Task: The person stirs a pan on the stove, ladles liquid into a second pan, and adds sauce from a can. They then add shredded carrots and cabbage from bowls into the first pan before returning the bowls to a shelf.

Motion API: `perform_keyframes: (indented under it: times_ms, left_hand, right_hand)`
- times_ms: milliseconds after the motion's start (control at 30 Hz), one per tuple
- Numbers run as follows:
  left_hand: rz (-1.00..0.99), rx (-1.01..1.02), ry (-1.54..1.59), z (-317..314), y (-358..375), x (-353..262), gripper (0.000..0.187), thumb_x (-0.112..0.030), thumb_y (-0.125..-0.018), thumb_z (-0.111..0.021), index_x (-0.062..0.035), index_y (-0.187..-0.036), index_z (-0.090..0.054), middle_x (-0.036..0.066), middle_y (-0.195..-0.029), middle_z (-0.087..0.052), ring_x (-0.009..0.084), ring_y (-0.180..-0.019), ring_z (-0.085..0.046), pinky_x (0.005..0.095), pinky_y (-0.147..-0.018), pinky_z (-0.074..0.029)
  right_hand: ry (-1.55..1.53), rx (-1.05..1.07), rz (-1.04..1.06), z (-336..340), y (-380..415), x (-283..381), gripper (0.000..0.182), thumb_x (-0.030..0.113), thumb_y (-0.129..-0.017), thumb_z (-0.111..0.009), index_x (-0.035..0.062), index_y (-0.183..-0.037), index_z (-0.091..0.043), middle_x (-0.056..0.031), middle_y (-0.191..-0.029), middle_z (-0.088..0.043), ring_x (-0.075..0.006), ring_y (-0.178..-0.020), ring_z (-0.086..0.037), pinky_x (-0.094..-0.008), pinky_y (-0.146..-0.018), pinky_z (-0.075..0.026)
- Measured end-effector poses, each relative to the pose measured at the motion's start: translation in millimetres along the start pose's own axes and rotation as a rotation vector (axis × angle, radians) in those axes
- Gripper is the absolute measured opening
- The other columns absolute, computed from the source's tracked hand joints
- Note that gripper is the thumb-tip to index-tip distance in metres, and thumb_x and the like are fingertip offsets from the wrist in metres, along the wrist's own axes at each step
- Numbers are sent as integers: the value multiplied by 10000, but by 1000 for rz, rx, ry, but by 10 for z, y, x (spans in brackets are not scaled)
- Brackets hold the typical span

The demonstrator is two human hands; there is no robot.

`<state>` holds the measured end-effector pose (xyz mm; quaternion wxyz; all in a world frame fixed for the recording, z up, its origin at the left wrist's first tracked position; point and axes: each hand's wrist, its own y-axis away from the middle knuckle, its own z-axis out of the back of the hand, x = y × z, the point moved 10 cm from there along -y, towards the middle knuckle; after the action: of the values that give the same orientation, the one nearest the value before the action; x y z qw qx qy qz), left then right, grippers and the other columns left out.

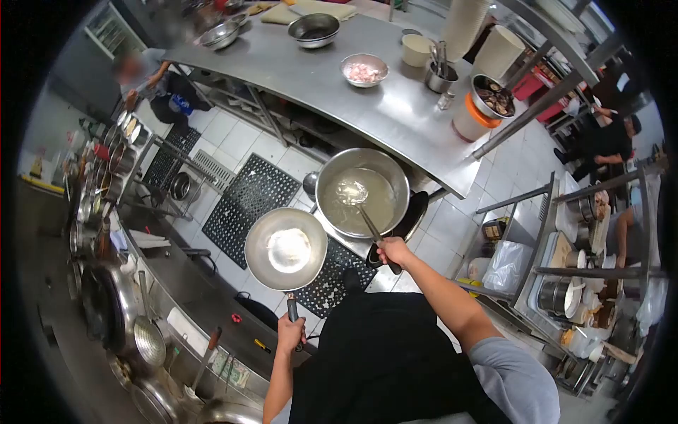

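Note:
My left hand (290, 332) is wrapped round the dark handle of a wide metal pan (258, 258), which hangs level over the floor mat and looks empty. In my right hand (393, 253) is the dark handle of a ladle (369, 222). The ladle's bowl dips into cloudy liquid inside a large metal pot (403, 187). Pan and pot stand side by side, the pan to the left and nearer to me.
Across the front runs a steel table (282, 60) with a bowl of pink pieces (364, 73) and an orange-rimmed bucket (472, 124). Woks and a skimmer (150, 342) line the left. A person (145, 74) is at the far left, others at the right beyond shelves (537, 272).

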<state>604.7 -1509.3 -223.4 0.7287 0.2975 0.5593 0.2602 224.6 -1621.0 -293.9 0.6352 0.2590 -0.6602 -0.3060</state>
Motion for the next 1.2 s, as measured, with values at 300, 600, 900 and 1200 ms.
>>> perform_keyframes:
  times_ms: [300,600,900,1200]
  left_hand:
    - [-78,43,-37,-67,-407,-208,112,-40,-811,-570,8,-758,-484,65,-521,-511,164,-349,-506,315,-318,-395]
    - [-133,202,-51,-467,-597,-544,98,-38,-819,-549,-7,-778,-466,52,-505,-488,154,-343,-480,307,-330,-394]
    - [-184,255,-154,-679,-644,-711,122,-74,-821,-570,21,-777,-507,73,-484,-520,171,-352,-529,336,-340,-414]
    - [-194,251,-115,-708,-560,-816,149,-74,-839,-597,24,-825,-485,47,-502,-496,151,-347,-493,313,-329,-402]
  right_hand:
    - [169,6,40,500,1064,795,171,140,-945,-533,-26,-941,-571,-34,-704,-552,-102,-470,-492,-263,-430,-442]
    - [339,86,31,645,1957,1397,259,159,-936,-533,-20,-1115,-586,-17,-769,-561,-76,-545,-510,-245,-470,-442]
    - [361,65,60,416,2070,1133,218,155,-931,-556,-16,-1061,-597,-22,-741,-576,-76,-513,-514,-252,-454,-434]
    - [898,-100,320,233,2294,1393,374,143,-902,-560,32,-1259,-555,-197,-795,-624,-364,-659,-621,-438,-630,-502]
